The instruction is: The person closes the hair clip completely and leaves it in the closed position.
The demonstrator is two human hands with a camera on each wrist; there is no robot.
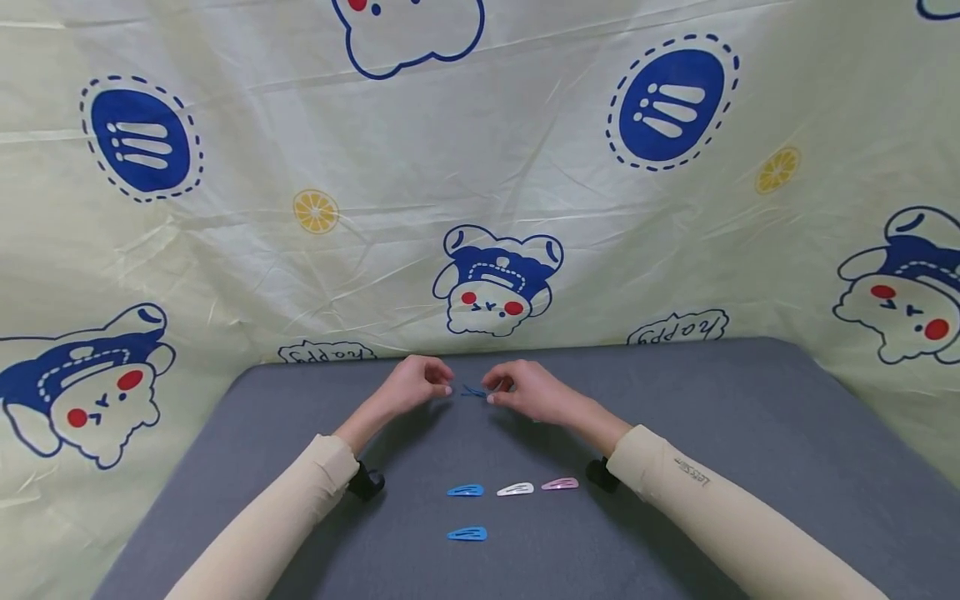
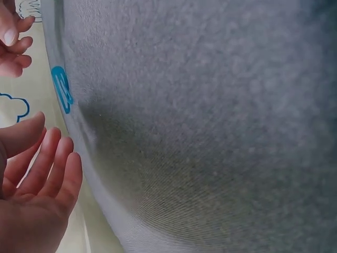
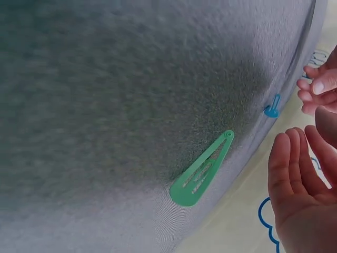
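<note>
A blue snap hair clip (image 1: 474, 391) lies near the far edge of the table, between my two hands. My left hand (image 1: 416, 385) hovers to its left, fingers relaxed and nothing in them. To the right, my right hand (image 1: 536, 393) has its thumb and fingertips close to the clip's right end in the head view. The right wrist view shows this blue clip (image 3: 272, 108) on the cloth and the right palm (image 3: 303, 211) bare, with loosely bent fingers. A green hair clip (image 3: 202, 171) lies beneath that hand, hidden in the head view.
Nearer me, a blue clip (image 1: 467, 490), a white clip (image 1: 515, 489) and a pink clip (image 1: 560, 483) form a row, with another blue clip (image 1: 467, 533) in front. A grey cloth covers the table (image 1: 712, 467). Behind hangs a printed curtain (image 1: 390, 275).
</note>
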